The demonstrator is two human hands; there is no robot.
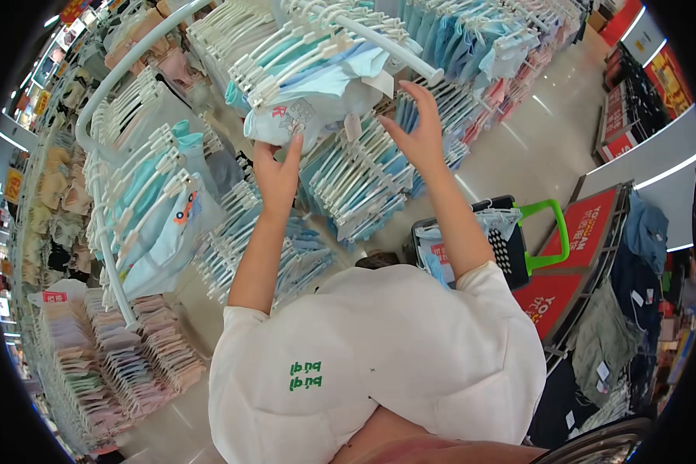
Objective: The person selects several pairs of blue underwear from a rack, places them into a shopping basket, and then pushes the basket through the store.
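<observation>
Although crowded, white display rail point(394, 52); white clip hangers point(264, 91), probably liable to snag from tight packing. Hung foremost, pale-blue printed garment point(317, 116). Left hand point(278, 172) at lower edge, pinch impossible to tell; right hand point(419, 139), fingers apart, near white tag point(353, 127).

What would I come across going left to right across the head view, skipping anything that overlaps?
Yellow sign → garment with an orange car print → left hand → small hanging tag → right hand → green handle → blue denim garment.
</observation>
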